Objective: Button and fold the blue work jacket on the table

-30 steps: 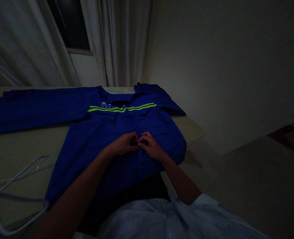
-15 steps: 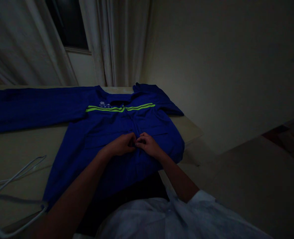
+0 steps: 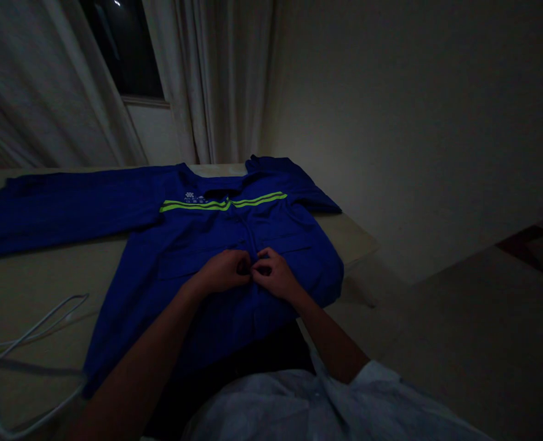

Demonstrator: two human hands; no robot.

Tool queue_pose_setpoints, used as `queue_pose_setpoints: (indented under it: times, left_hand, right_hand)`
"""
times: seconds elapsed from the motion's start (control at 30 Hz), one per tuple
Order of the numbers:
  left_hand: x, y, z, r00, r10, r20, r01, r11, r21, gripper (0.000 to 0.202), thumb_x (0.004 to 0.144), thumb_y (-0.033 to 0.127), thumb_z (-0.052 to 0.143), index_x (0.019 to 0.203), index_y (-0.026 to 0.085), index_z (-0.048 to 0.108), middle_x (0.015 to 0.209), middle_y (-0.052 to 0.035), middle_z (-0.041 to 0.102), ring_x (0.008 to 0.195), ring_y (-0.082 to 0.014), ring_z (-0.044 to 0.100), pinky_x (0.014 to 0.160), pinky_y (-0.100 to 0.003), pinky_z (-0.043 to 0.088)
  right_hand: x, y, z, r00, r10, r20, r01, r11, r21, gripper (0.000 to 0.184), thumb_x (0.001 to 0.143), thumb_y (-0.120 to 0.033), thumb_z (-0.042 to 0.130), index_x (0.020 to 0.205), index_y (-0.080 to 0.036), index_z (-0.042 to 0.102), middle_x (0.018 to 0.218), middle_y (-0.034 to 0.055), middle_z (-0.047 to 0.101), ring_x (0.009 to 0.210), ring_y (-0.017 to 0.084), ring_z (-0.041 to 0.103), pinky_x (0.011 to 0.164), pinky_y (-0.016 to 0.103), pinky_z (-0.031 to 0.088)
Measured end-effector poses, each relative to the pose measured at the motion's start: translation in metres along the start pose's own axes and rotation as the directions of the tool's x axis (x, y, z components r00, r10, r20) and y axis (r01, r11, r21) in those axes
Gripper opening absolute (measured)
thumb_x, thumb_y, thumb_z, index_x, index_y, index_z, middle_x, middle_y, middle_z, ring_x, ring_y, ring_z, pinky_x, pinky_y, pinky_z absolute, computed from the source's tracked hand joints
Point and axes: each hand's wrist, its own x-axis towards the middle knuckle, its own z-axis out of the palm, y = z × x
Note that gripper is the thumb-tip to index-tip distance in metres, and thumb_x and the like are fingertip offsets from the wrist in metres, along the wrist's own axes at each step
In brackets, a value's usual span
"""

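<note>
A blue work jacket point(image 3: 138, 288) lies front side up, with a yellow-green striped band point(image 3: 195, 206) across the chest and a white printed logo beside the collar. Its left-hand sleeve stretches out flat, while the other is folded near the far edge. At the middle of the front opening, my left hand point(image 3: 225, 270) pinches the jacket's placket point(image 3: 252, 236). My right hand point(image 3: 275, 273) pinches the same strip from the other side, fingertips nearly touching the left ones. Whatever small part sits between the fingertips is hidden.
The jacket rests on a pale table point(image 3: 55, 269) whose right corner shows beyond it. A white cable point(image 3: 27, 334) loops over the table at the left. Curtains point(image 3: 216, 79) and a dark window point(image 3: 124, 49) are behind, with a plain wall point(image 3: 382, 122) to the right.
Both hands stay pinched at the front opening, with the thumbs and fingers shifted only slightly. The whole view has moved a little, so the jacket and table appear slightly lower.
</note>
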Motion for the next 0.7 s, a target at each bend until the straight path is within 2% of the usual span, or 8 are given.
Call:
queue_pose_setpoints:
  times: [0.17,0.23,0.3,0.37,0.43,0.57,0.63,0.7]
  left_hand:
    - [-0.001,0.001,-0.003,0.997,0.067,-0.026,-0.070,0.990,-0.126,0.024,0.083,0.039,0.066,0.096,0.019,0.070,0.085,-0.0021,0.070,0.076,-0.0182,0.064,0.066,-0.028,0.044]
    - [-0.002,0.003,-0.004,0.997,0.074,-0.017,-0.076,0.983,-0.169,0.027,0.086,0.042,0.063,0.097,0.019,0.070,0.084,-0.0020,0.070,0.074,-0.0177,0.063,0.065,-0.027,0.044]
    - [-0.003,0.003,-0.004,0.997,0.081,0.002,-0.080,0.984,-0.157,0.025,0.086,0.039,0.060,0.095,0.018,0.070,0.082,-0.0017,0.069,0.072,-0.0171,0.062,0.064,-0.027,0.043]
    - [-0.003,0.002,-0.004,0.996,0.083,0.036,-0.077,0.987,-0.138,0.021,0.085,0.034,0.059,0.092,0.018,0.070,0.080,-0.0009,0.068,0.070,-0.0164,0.061,0.063,-0.027,0.042]
    - [-0.002,-0.002,-0.002,0.994,0.069,0.089,-0.056,0.988,-0.145,0.019,0.082,0.030,0.060,0.092,0.018,0.070,0.077,0.0004,0.067,0.068,-0.0160,0.060,0.062,-0.026,0.042]
    - [-0.003,-0.007,-0.002,0.988,0.026,0.154,0.000,0.987,-0.161,0.019,0.076,0.030,0.066,0.090,0.018,0.067,0.075,0.0021,0.064,0.067,-0.0156,0.058,0.059,-0.026,0.041]
    - [-0.007,-0.008,-0.007,0.981,0.024,0.193,0.012,0.983,-0.183,0.022,0.079,0.034,0.067,0.094,0.018,0.067,0.077,0.0011,0.066,0.069,-0.0164,0.060,0.061,-0.026,0.043]
    - [-0.012,-0.008,-0.016,0.972,0.048,0.232,-0.002,0.981,-0.193,0.027,0.086,0.038,0.062,0.102,0.018,0.070,0.086,-0.0015,0.072,0.076,-0.0182,0.064,0.067,-0.027,0.047]
  right_hand:
    - [0.000,0.000,-0.001,1.000,0.023,-0.020,-0.022,0.997,0.076,0.006,0.083,-0.015,0.073,0.084,-0.019,0.076,0.107,0.0029,0.064,0.068,0.008,0.057,0.065,0.025,0.047]
    - [-0.001,-0.001,-0.001,0.999,0.035,-0.039,-0.030,0.992,0.119,0.010,0.082,-0.015,0.072,0.090,-0.020,0.074,0.097,0.0008,0.064,0.066,0.009,0.055,0.063,0.024,0.045]
    - [-0.003,-0.002,-0.001,0.995,0.066,-0.072,-0.054,0.986,0.157,0.020,0.081,-0.017,0.071,0.100,-0.022,0.069,0.081,-0.0036,0.061,0.062,0.010,0.054,0.060,0.023,0.043]
    - [-0.005,-0.004,0.001,0.990,0.101,-0.102,-0.080,0.979,0.185,0.026,0.081,-0.019,0.071,0.105,-0.023,0.063,0.073,-0.0064,0.059,0.060,0.012,0.055,0.058,0.023,0.042]
    - [-0.005,-0.004,0.003,0.988,0.102,-0.119,-0.076,0.975,0.209,0.023,0.083,-0.021,0.069,0.104,-0.024,0.061,0.081,-0.0042,0.066,0.066,0.013,0.060,0.059,0.024,0.044]
    - [-0.002,-0.006,0.003,0.990,0.083,-0.111,-0.051,0.963,0.265,0.021,0.091,-0.026,0.065,0.111,-0.024,0.061,0.102,0.0016,0.074,0.089,0.017,0.072,0.067,0.025,0.050]
    - [-0.004,-0.010,-0.001,0.993,0.085,-0.081,-0.061,0.961,0.269,0.020,0.095,-0.029,0.063,0.115,-0.024,0.062,0.102,0.0022,0.076,0.093,0.018,0.073,0.073,0.027,0.053]
    - [-0.011,-0.017,-0.004,0.999,0.040,-0.007,-0.038,0.978,0.204,0.022,0.099,-0.031,0.061,0.120,-0.024,0.063,0.107,0.0033,0.076,0.098,0.019,0.074,0.082,0.031,0.055]
